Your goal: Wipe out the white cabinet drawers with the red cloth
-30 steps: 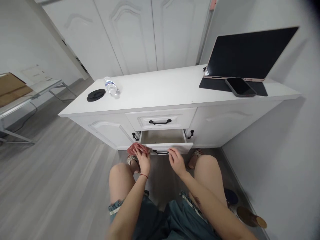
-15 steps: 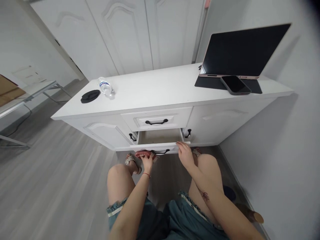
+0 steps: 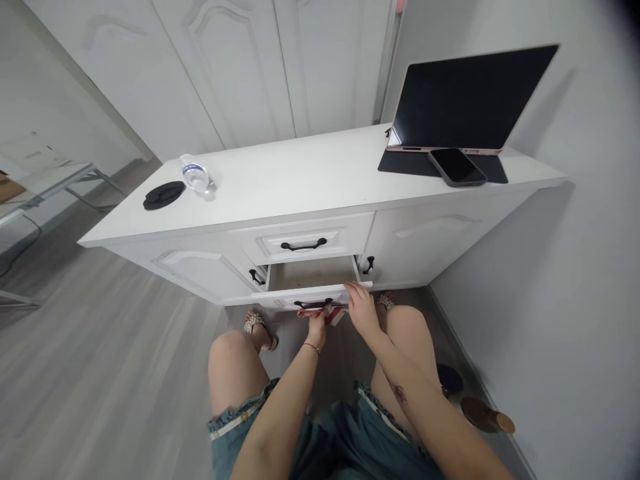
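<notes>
My left hand (image 3: 317,325) is closed round a red and white cloth (image 3: 334,315), pressed against the lower drawer's front just below its black handle (image 3: 311,304). My right hand (image 3: 361,308) grips the top edge at the right end of that same pulled-out drawer (image 3: 280,293), its fingers hooked over the rim. Only the pale bottom and a small dark speck show inside the drawer. Above it, the upper drawer (image 3: 345,235) is closed.
On the white cabinet top (image 3: 290,180) lie a plastic bottle (image 3: 196,176) and a black flat object (image 3: 164,195) at the left. A dark-screened laptop (image 3: 470,100) and a phone (image 3: 457,167) are at the right. A wall (image 3: 560,300) runs along the right side.
My left hand has slid right along the drawer front with the cloth, from left of the handle to below it. My right hand stays on the drawer's edge. The view has shifted slightly.
</notes>
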A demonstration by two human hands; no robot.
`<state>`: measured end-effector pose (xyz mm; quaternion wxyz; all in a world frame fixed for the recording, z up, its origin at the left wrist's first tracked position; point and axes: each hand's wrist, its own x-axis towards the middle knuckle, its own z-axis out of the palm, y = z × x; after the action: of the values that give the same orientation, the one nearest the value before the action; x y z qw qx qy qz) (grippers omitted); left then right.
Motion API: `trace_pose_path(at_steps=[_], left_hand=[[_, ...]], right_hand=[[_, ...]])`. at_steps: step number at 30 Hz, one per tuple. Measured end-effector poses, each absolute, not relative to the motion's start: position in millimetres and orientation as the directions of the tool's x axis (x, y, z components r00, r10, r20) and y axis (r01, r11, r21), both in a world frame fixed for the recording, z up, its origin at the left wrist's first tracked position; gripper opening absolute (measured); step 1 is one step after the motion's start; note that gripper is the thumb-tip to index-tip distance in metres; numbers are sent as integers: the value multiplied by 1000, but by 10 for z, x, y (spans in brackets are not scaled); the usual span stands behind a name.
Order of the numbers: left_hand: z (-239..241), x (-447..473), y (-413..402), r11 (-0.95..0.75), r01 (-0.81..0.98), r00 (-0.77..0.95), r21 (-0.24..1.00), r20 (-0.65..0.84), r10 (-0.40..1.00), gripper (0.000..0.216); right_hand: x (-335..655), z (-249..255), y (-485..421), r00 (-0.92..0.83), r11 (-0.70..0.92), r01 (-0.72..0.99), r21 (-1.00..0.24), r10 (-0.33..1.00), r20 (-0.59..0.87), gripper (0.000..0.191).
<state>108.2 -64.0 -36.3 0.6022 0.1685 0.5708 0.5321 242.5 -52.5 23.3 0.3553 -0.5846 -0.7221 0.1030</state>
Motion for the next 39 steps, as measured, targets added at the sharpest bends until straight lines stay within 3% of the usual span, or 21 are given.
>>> trace_pose_path(at_steps=[9,18,25,32,39], left_hand=[[12,1563,-420,423,-646,19,636,-541,841,13],[371,1160,-376,497,-724,158,479,-586,795,9],[616,756,-413,390,-857,93,336,-645,759,15],[806,278,-439,364,-911,132,193,-699,702,18],[777,-154,-492,316,-919,83,236,-668,739,32]], right_hand=[[2363,353,-548,11,200,827,-525,928,372,35],[2386,433,-533,68,174,807,-564,922,381,36],[2379,494,-547,64,173,797,-579,929,366,41],[2377,458,-534,65,168,802,-574,929,363,43],[2343,419,-541,53,173,823,-541,925,375,43]])
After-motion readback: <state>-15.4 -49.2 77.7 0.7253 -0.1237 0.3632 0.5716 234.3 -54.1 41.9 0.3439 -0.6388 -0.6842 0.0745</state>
